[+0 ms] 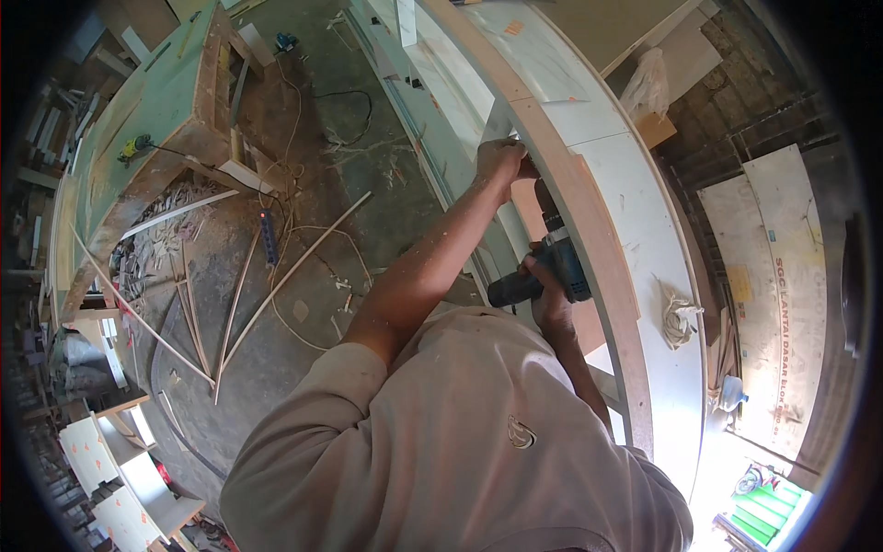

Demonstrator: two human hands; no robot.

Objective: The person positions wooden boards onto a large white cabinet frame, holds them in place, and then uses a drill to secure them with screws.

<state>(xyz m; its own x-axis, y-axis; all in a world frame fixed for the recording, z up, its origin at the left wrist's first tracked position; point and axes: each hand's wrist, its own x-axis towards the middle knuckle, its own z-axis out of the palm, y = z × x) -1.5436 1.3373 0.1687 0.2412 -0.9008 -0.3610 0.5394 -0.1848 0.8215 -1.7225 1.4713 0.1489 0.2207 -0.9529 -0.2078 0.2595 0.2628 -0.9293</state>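
My right hand (pixel 550 293) is closed round the grip of a dark blue cordless drill (pixel 574 267), whose black end points left toward my body. The drill is inside the frame of a long white cabinet (pixel 644 230), just behind its wooden edge rail (pixel 589 212). Farther up, my left hand (pixel 501 164) is closed beside a pale upright panel (pixel 498 121) of the cabinet. Its fingertips are partly hidden, and I cannot make out what they hold. The drill's working tip is hard to see against the dark gap below my left hand.
A green-topped workbench (pixel 138 110) stands at the left with a yellow-green power tool (pixel 136 147) on it. Thin wood strips (pixel 294 285), cables and a blue power strip (pixel 268 237) lie on the floor. A coiled white cord (pixel 679 322) rests on the cabinet top.
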